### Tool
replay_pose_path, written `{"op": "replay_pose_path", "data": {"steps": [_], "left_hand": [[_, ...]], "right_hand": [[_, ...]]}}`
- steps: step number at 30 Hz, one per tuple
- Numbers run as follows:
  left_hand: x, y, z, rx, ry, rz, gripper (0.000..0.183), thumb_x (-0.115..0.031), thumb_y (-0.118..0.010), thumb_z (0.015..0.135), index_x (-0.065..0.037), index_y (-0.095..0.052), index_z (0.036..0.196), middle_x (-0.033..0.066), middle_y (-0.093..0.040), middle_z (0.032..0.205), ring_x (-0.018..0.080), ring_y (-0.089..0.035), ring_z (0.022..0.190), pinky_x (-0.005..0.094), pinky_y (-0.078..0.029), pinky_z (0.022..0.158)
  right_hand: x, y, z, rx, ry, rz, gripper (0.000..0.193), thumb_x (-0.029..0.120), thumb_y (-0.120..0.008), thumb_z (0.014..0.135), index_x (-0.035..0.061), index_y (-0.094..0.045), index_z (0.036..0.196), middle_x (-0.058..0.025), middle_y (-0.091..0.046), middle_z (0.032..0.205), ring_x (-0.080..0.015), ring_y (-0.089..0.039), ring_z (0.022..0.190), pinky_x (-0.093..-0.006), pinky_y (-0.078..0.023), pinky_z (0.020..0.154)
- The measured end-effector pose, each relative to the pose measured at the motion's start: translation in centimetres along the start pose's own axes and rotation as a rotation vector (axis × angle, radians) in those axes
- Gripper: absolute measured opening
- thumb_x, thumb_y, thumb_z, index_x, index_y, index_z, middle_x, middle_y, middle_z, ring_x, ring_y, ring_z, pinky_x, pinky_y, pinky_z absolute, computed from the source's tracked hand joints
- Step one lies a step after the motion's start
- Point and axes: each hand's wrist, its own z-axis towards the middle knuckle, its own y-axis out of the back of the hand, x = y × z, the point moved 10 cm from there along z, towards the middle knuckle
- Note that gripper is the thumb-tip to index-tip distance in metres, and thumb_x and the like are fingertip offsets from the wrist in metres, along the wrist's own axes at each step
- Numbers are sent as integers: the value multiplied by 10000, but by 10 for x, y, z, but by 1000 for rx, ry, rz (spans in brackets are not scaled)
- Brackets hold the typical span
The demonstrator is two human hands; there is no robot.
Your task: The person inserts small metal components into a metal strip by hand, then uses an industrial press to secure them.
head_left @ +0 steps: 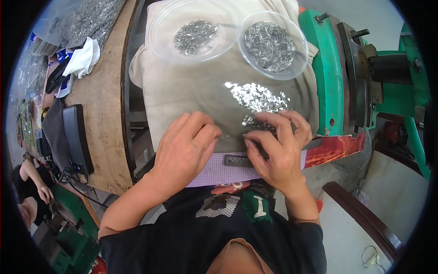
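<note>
A heap of small shiny metal pieces (260, 98) lies on the grey-beige cloth (191, 86) in front of me. My left hand (187, 144) rests left of the heap, its fingers pressed together in a pinch; whatever they hold is too small to make out. My right hand (280, 148) arches over the heap's near end, thumb and index fingertips close together, and anything between them is too tiny to name. One loose metal bit (227, 135) lies between the hands. Below it sits a short dark ruler-like strip (237, 160) on a purple checked cloth (205, 171).
At the back stand a wide clear plastic tray (159, 27) and a clear round bowl (299, 68), both with small metal pins. A green machine (326, 77) borders the right side. On the left are a wooden table (105, 114) and a black box (77, 137). Another person's hand (44, 192) shows far left.
</note>
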Motion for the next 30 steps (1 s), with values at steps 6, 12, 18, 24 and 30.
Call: {"op": "replay_pose_path", "data": {"steps": [6, 12, 18, 24, 30], "left_hand": [[-9, -16, 4, 6, -81, 16, 195, -41, -756, 739, -42, -640, 895, 88, -581, 934, 293, -574, 822, 398, -476, 691], [-9, -17, 5, -19, -93, 36, 193, -46, -757, 738, -38, -636, 888, 86, -574, 920, 286, -567, 800, 397, -471, 666], [-12, -3, -12, -49, -79, 4, 202, -38, -771, 722, -38, -649, 883, 85, -599, 900, 279, -576, 762, 383, -467, 648], [-18, -10, -34, -66, -49, -112, 235, -38, -796, 692, -63, -668, 887, 68, -621, 893, 258, -589, 757, 361, -455, 653], [-20, -22, -36, -93, -53, -126, 235, -42, -800, 694, -73, -664, 883, 56, -626, 896, 250, -594, 770, 364, -433, 660]], "right_hand": [[20, 2, -27, 77, -8, 54, 130, 210, -779, 698, 200, -724, 816, 54, -662, 1108, -258, -486, 1146, -419, -275, 953], [3, -1, -25, 89, -96, 79, 178, 242, -818, 671, 235, -769, 842, 77, -666, 1074, -258, -487, 1141, -417, -249, 970], [-15, 1, -5, -11, -99, -6, 175, 206, -819, 685, 208, -770, 852, 64, -659, 1090, -265, -479, 1158, -429, -256, 980], [-1, -7, 3, 110, 39, -63, 146, 184, -780, 665, 199, -728, 801, 72, -631, 1160, -250, -462, 1186, -438, -274, 965], [0, -13, 12, 143, 91, -20, 158, 182, -803, 668, 200, -712, 796, 70, -646, 1119, -259, -487, 1170, -440, -276, 953]]}}
